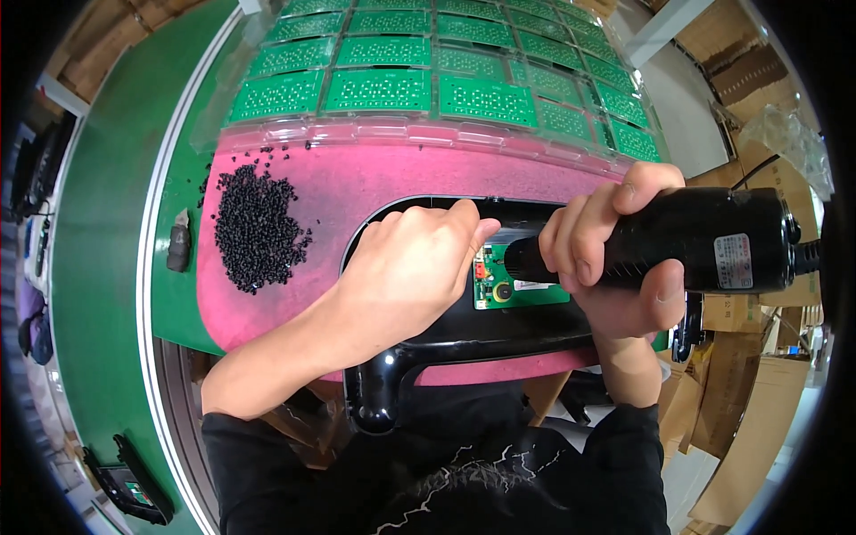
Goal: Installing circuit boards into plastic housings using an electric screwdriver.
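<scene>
A black electric screwdriver (713,236) lies sideways in my right hand (606,245), whose fingers wrap round its body. Its narrow end points left, over a green circuit board (526,299) set in a glossy black plastic housing (464,328). My left hand (406,272) is closed above the housing, thumb and forefinger pinched beside the board's left edge. Whatever those fingers hold, if anything, cannot be made out. The left hand hides part of the housing, and the screwdriver covers part of the board.
A pink mat (357,169) lies under the housing. On it, at left, is a heap of small black screws (257,227). Clear trays of green circuit boards (379,89) stand behind. A dark wrapped stub (179,245) sits left; another black housing (129,481) lies lower left. Cardboard boxes (749,410) stand right.
</scene>
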A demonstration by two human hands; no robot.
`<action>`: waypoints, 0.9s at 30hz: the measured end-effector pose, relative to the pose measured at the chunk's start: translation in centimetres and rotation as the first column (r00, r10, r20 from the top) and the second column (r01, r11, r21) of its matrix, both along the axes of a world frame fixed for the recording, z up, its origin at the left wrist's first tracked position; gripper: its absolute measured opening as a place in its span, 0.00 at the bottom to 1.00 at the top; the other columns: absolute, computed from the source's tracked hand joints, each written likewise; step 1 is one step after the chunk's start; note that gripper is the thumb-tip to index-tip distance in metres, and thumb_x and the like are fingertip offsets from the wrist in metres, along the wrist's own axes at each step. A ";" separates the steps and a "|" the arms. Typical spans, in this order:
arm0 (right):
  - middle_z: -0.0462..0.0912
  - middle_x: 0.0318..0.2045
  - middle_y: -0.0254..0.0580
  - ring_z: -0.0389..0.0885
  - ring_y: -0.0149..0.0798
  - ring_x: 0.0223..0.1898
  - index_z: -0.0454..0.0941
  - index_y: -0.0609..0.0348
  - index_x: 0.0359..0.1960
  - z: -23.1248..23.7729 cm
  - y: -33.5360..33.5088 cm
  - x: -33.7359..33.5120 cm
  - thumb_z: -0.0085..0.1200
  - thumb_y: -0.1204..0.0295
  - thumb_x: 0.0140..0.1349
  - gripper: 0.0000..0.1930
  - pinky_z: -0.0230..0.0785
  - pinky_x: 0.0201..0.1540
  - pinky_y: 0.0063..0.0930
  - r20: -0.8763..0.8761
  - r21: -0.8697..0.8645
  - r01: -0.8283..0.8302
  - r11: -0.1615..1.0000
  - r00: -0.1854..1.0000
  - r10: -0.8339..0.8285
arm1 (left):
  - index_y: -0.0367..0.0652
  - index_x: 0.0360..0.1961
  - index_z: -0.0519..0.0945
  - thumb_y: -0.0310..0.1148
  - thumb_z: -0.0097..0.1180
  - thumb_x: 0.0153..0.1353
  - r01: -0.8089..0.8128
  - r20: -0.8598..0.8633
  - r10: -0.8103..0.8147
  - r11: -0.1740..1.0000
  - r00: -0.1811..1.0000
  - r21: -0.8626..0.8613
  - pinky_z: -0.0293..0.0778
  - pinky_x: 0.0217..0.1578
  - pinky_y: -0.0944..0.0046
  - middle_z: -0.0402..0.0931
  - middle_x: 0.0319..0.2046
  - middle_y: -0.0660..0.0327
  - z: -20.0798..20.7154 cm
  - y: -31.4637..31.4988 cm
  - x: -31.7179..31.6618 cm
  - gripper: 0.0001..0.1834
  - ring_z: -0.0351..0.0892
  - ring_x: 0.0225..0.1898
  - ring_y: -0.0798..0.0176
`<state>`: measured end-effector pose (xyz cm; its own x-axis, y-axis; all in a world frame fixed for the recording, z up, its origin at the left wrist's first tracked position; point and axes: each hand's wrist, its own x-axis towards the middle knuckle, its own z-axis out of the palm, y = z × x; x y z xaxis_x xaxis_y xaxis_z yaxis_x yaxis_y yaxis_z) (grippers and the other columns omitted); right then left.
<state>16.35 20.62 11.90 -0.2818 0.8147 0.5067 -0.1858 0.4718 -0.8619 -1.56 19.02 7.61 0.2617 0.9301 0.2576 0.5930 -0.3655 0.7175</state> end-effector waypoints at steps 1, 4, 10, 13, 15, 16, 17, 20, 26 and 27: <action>0.68 0.16 0.33 0.65 0.30 0.13 0.61 0.56 0.46 0.0 0.0 0.0 0.53 0.43 0.62 0.29 0.63 0.21 0.26 0.004 0.002 0.000 1.000 1.000 0.000 | 0.34 0.27 0.72 0.33 0.50 0.70 -0.001 -0.035 -0.001 0.999 0.999 -0.035 0.71 0.26 0.46 0.75 0.20 0.45 0.0 -0.1 0.1 0.15 0.76 0.26 0.36; 0.68 0.16 0.32 0.65 0.29 0.14 0.61 0.56 0.45 0.1 0.2 0.0 0.54 0.43 0.62 0.29 0.63 0.21 0.25 0.021 0.000 -0.024 1.000 0.999 0.024 | 0.34 0.28 0.72 0.35 0.49 0.71 -0.013 -0.091 0.005 0.996 0.996 -0.091 0.70 0.27 0.43 0.76 0.23 0.44 0.4 -0.2 0.3 0.16 0.77 0.28 0.35; 0.67 0.16 0.31 0.65 0.28 0.14 0.61 0.55 0.43 -0.5 0.8 -0.7 0.55 0.44 0.62 0.28 0.63 0.21 0.24 0.034 -0.020 -0.126 0.992 0.991 0.126 | 0.35 0.30 0.74 0.33 0.51 0.68 0.012 -0.091 -0.013 1.000 0.996 -0.006 0.71 0.30 0.43 0.76 0.29 0.46 -0.5 -0.3 0.0 0.12 0.77 0.32 0.37; 0.67 0.15 0.31 0.65 0.28 0.14 0.62 0.55 0.43 -0.7 1.2 -1.3 0.56 0.44 0.61 0.28 0.63 0.20 0.24 0.053 -0.006 -0.149 0.989 0.987 0.149 | 0.35 0.31 0.75 0.32 0.53 0.66 0.064 -0.120 -0.060 0.997 0.991 0.035 0.71 0.31 0.44 0.75 0.29 0.47 -1.2 -0.3 -0.4 0.10 0.77 0.33 0.38; 0.67 0.14 0.31 0.65 0.28 0.14 0.62 0.57 0.45 -0.5 1.4 -1.4 0.57 0.44 0.60 0.29 0.63 0.20 0.25 0.076 -0.013 -0.182 0.983 0.980 0.183 | 0.35 0.32 0.76 0.31 0.53 0.66 0.087 -0.140 -0.078 0.994 0.987 0.059 0.72 0.32 0.44 0.75 0.28 0.48 -1.4 -0.2 -0.6 0.09 0.78 0.34 0.39; 0.67 0.14 0.31 0.65 0.28 0.14 0.62 0.57 0.45 -0.5 1.4 -1.3 0.57 0.44 0.60 0.29 0.63 0.20 0.25 0.077 -0.010 -0.180 0.984 0.981 0.180 | 0.35 0.32 0.76 0.31 0.54 0.65 0.098 -0.132 -0.090 0.993 0.987 0.059 0.72 0.32 0.45 0.76 0.28 0.48 -1.3 -0.1 -0.6 0.09 0.78 0.34 0.39; 0.67 0.14 0.31 0.65 0.28 0.14 0.63 0.57 0.45 -0.6 1.4 -1.2 0.56 0.44 0.60 0.29 0.63 0.20 0.25 0.048 -0.027 -0.175 0.984 0.983 0.176 | 0.35 0.31 0.77 0.32 0.55 0.64 0.110 -0.125 -0.102 0.992 0.987 0.058 0.72 0.32 0.45 0.76 0.28 0.48 -1.3 -0.1 -0.6 0.09 0.78 0.33 0.39; 0.67 0.17 0.32 0.63 0.28 0.13 0.64 0.57 0.46 -1.2 1.1 -1.0 0.54 0.44 0.62 0.28 0.62 0.20 0.26 -0.029 0.012 -0.109 0.994 0.994 0.109 | 0.35 0.30 0.77 0.32 0.57 0.63 0.141 -0.131 -0.133 0.988 0.982 0.056 0.73 0.33 0.45 0.76 0.27 0.49 -1.7 0.3 -0.3 0.10 0.79 0.33 0.40; 0.69 0.19 0.27 0.66 0.23 0.15 0.65 0.54 0.47 2.3 0.2 1.2 0.50 0.45 0.65 0.25 0.63 0.22 0.22 -0.325 0.108 -0.230 0.967 0.911 0.253 | 0.38 0.29 0.73 0.33 0.60 0.60 0.350 -0.134 -0.326 0.907 0.936 0.236 0.73 0.24 0.52 0.75 0.25 0.54 -1.5 0.2 -0.1 0.11 0.80 0.28 0.47; 0.70 0.20 0.27 0.68 0.23 0.16 0.65 0.54 0.47 2.8 0.1 1.7 0.50 0.45 0.65 0.25 0.65 0.24 0.22 -0.317 0.108 -0.251 0.962 0.908 0.273 | 0.39 0.28 0.72 0.33 0.61 0.59 0.358 -0.137 -0.331 0.886 0.934 0.294 0.72 0.23 0.53 0.73 0.24 0.56 -1.1 0.2 0.1 0.11 0.79 0.27 0.49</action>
<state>18.07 20.76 14.66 -0.2917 0.6975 0.6545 -0.5751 0.4188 -0.7027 -1.47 19.24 6.52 0.5831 0.6545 0.4813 0.4404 -0.7525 0.4897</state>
